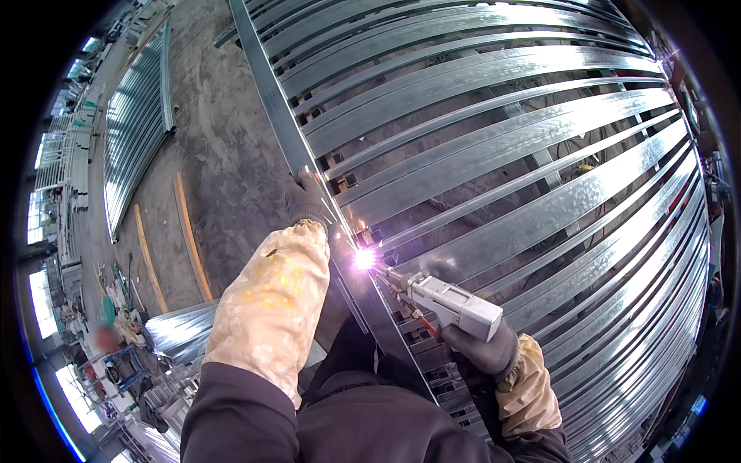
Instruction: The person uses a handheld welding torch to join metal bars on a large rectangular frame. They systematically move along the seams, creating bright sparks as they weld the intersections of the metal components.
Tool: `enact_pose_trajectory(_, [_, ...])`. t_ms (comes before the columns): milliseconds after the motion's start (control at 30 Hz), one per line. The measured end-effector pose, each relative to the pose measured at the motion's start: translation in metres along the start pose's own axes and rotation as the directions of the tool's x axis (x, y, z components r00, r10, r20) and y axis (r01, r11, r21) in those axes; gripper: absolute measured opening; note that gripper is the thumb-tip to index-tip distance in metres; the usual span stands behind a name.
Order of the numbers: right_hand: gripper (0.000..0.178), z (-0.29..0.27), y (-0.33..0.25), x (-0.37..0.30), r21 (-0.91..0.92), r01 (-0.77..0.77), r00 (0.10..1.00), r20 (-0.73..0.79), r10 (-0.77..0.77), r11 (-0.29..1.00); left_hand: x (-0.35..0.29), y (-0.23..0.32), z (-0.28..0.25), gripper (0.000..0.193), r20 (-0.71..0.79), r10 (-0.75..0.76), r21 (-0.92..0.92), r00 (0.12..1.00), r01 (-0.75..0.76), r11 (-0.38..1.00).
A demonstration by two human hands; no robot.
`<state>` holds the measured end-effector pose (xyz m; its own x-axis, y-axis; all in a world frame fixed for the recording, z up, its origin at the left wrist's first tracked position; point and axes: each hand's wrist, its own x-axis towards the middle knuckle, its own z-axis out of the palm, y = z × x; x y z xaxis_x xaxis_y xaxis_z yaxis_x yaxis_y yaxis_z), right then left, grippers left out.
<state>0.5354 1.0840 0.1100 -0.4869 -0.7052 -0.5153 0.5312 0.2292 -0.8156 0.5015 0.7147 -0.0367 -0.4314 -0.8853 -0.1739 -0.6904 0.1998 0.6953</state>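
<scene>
My right hand (pixel 482 347), in a dark grey glove, is wrapped round the grip of a handheld welding gun (pixel 454 302) with a pale boxy body. Its nozzle points left at a dazzling pink-white weld spot (pixel 364 258), where sparks fly up. That glow hides the joint itself. My left hand (pixel 307 199), gloved too, grips the long flat metal rail (pixel 270 96) a little beyond the spot; its fingers are partly hidden. Shiny metal slats (pixel 494 116) run rightward from the rail, wide ones alternating with narrow ones.
Another slatted metal panel (pixel 139 123) lies on the concrete floor at the far left. Two wooden strips (pixel 193 235) are nearer, beside shiny metal sheets (pixel 181 332). A blue-framed cart (pixel 127 366) and clutter stand at lower left, where a person is blurred.
</scene>
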Motion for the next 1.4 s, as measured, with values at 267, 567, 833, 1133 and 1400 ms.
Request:
enact_pose_trajectory(267, [0.048, -0.001, -0.001, -0.005, -0.077, -0.063, 0.998, -0.006, 0.063, 0.995, -0.002, 0.002, 0.000, 0.053, -0.038, 0.047, 0.043, 0.998, -0.046, 0.998])
enact_pose_trajectory(567, [0.052, -0.005, -0.020, -0.022, 0.097, -0.118, 0.990, -0.064, 0.125, 0.988, -0.004, 0.004, -0.002, 0.054, -0.020, -0.004, 0.054, 1.000, 0.005, 0.999])
enact_pose_trajectory(833, [0.049, -0.002, -0.006, 0.002, -0.043, -0.079, 0.997, -0.025, 0.078, 0.996, -0.003, 0.002, -0.002, 0.053, -0.018, 0.033, 0.085, 0.999, -0.032, 0.996])
enact_pose_trajectory(1133, [0.047, 0.006, -0.022, 0.006, -0.111, -0.016, 1.000, 0.023, 0.019, 0.994, -0.007, 0.009, -0.004, 0.053, 0.001, -0.010, 0.074, 1.000, 0.010, 0.997])
enact_pose_trajectory(1400, [0.045, 0.012, -0.023, 0.008, -0.186, -0.010, 1.000, 0.012, 0.013, 0.982, -0.008, 0.008, -0.003, 0.055, -0.020, 0.021, 0.084, 1.000, -0.019, 0.996])
